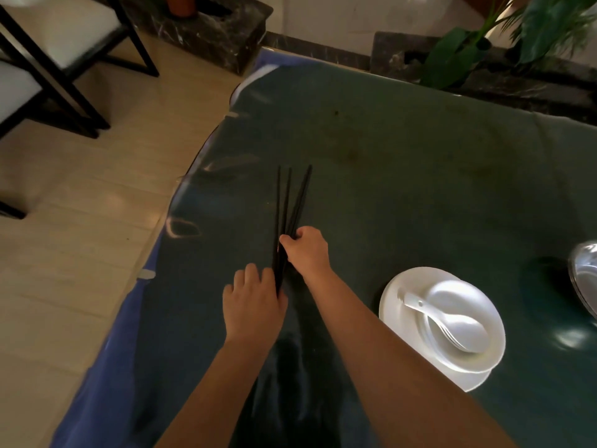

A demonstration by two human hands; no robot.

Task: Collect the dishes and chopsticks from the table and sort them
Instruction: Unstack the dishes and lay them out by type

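Note:
Several black chopsticks (286, 205) fan out away from me over the dark green table (403, 163). My right hand (307, 250) is closed around their middle. My left hand (253, 302) grips their near ends, just below the right hand. To the right, a stack of white plates (397, 305) carries a white bowl (484, 347) holding white soup spoons (452, 324).
The rim of a metal bowl (584, 279) shows at the right edge. The table's left edge hangs over a tiled floor (80, 221). Black-framed chairs (48, 66) stand far left. Potted plants (517, 37) stand beyond the table.

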